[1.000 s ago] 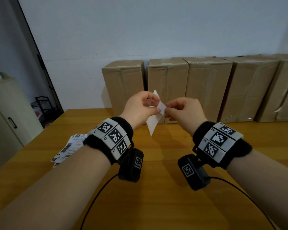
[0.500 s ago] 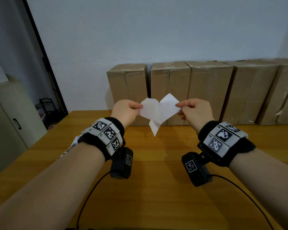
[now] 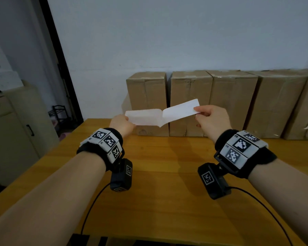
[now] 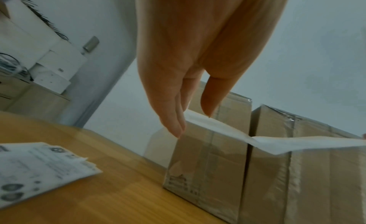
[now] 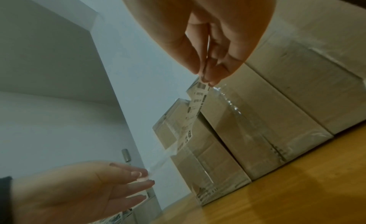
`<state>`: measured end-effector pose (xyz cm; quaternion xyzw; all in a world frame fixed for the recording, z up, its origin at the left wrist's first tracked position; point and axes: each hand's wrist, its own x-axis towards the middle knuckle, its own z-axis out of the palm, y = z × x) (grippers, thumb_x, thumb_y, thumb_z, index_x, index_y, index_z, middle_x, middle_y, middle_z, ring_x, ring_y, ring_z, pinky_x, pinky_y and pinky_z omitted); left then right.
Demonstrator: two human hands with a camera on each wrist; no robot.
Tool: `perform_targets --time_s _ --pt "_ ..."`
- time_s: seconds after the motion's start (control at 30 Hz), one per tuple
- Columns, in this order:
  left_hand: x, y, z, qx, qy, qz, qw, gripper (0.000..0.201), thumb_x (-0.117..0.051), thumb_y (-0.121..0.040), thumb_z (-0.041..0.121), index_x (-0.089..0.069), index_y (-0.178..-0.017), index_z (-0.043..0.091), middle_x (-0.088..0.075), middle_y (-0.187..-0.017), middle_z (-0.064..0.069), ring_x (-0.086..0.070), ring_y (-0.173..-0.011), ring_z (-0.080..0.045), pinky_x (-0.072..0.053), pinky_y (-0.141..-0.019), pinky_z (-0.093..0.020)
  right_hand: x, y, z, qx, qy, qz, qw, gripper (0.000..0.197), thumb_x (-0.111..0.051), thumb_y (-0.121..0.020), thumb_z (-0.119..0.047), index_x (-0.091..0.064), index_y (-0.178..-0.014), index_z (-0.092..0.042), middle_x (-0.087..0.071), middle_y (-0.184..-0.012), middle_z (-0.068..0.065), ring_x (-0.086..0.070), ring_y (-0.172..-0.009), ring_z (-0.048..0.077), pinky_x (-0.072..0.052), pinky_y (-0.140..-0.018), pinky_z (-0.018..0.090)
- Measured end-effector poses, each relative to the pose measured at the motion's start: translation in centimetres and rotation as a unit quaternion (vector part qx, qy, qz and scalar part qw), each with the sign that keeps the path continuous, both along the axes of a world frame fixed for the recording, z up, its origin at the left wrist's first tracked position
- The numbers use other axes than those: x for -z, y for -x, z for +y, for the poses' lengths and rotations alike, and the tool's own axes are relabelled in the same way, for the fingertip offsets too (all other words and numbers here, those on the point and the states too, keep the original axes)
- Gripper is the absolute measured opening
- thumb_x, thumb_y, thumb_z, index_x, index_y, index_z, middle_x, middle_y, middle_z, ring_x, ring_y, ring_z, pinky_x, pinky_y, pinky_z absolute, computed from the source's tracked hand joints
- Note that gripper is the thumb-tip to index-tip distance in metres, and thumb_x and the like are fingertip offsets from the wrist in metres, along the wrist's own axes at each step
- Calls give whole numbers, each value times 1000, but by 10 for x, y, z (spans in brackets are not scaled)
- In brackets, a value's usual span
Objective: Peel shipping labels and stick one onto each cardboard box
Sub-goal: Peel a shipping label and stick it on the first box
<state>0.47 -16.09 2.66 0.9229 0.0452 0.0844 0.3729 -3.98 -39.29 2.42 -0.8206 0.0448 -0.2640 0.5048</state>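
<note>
A white shipping label (image 3: 180,111) and its backing sheet (image 3: 142,118) are pulled apart in the air, still joined at a fold in the middle. My left hand (image 3: 122,124) pinches the backing's left end (image 4: 217,128) between thumb and fingers. The label's right corner is pinched by my right hand (image 3: 210,118); its printed side (image 5: 195,108) shows in the right wrist view. Behind the sheet, several tall cardboard boxes (image 3: 147,96) stand in a row against the wall.
The wooden table (image 3: 158,192) stretches in front of the boxes. A stack of printed labels (image 4: 39,163) lies on it to the left. A beige cabinet (image 3: 11,130) stands beyond the table's left edge. Camera cables trail from both wrists.
My hands have moved apart, left going left and right going right. The label has peeled further off its backing, and the two now stretch out almost flat.
</note>
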Motion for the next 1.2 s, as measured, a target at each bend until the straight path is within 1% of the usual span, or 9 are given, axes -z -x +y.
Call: perform_targets --time_s 0.1,0.2,0.4,0.5,0.63,0.8,0.97,1.1,1.2 --pt "-2 -8 23 -24 9 -6 1000 33 -53 -92 10 -56 -119 -9 -57 -122 -26 -57 -110 -38 -48 -95 -45 -2 -6 14 -13 0 -9 1000 32 -51 -89 -6 -65 -116 -17 -63 -108 1 -63 -78 14 -47 -65 15" --pt "-4 -19 51 -57 9 -16 998 31 -54 -91 8 -59 -116 -9 -59 -120 -26 -58 -109 -38 -49 -94 -45 -3 -15 36 -46 -1 -2 999 29 -53 -89 -7 -67 -112 -17 -63 -97 -4 -60 -73 7 -46 -63 12" --pt "4 -46 106 -101 -70 46 991 23 -54 -90 11 -64 -100 -8 -64 -114 -21 -60 -105 -33 -46 -81 -33 -7 -39 73 -61 6 6 998 28 -54 -89 -7 -68 -111 -17 -65 -114 1 -62 -104 18 -49 -93 27" --pt "6 -57 120 -79 -134 97 983 31 -48 -95 18 -61 -111 -5 -61 -121 -17 -56 -113 -30 -43 -86 -30 -2 -47 91 -109 29 34 993 26 -56 -89 -6 -68 -111 -14 -65 -114 3 -61 -106 18 -48 -96 30" --pt "10 -68 121 -62 -156 142 976 24 -47 -96 18 -60 -103 -1 -58 -114 -17 -56 -108 -29 -42 -82 -31 7 -58 112 -141 35 50 988 24 -58 -88 -7 -68 -109 -14 -66 -106 1 -64 -99 18 -52 -91 33" --pt "23 -80 127 -75 -180 163 967 49 -48 -96 36 -49 -130 1 -51 -136 -15 -48 -125 -30 -37 -101 -32 13 -66 125 -169 40 78 982 23 -55 -90 -8 -67 -109 -14 -67 -108 3 -65 -97 16 -55 -87 35" --pt "19 -72 122 -35 -175 155 972 50 -52 -94 35 -49 -131 1 -53 -134 -14 -54 -114 -27 -40 -84 -29 11 -68 127 -142 80 56 985 26 -53 -90 -4 -69 -108 -15 -60 -97 -7 -57 -79 1 -50 -72 15" --pt "-5 -48 95 77 -102 50 991 52 -60 -87 43 -55 -129 12 -56 -130 -5 -52 -118 -20 -38 -92 -26 3 -66 127 -127 92 39 987 21 -58 -87 -4 -71 -100 -16 -65 -94 -5 -61 -77 4 -54 -76 22" --pt "-24 -24 61 188 -51 30 980 50 -64 -79 53 -62 -118 21 -60 -115 8 -54 -108 -10 -39 -89 -22 -2 -63 126 -112 88 33 989 15 -62 -84 -8 -71 -92 -17 -63 -82 -9 -62 -83 10 -55 -82 31"
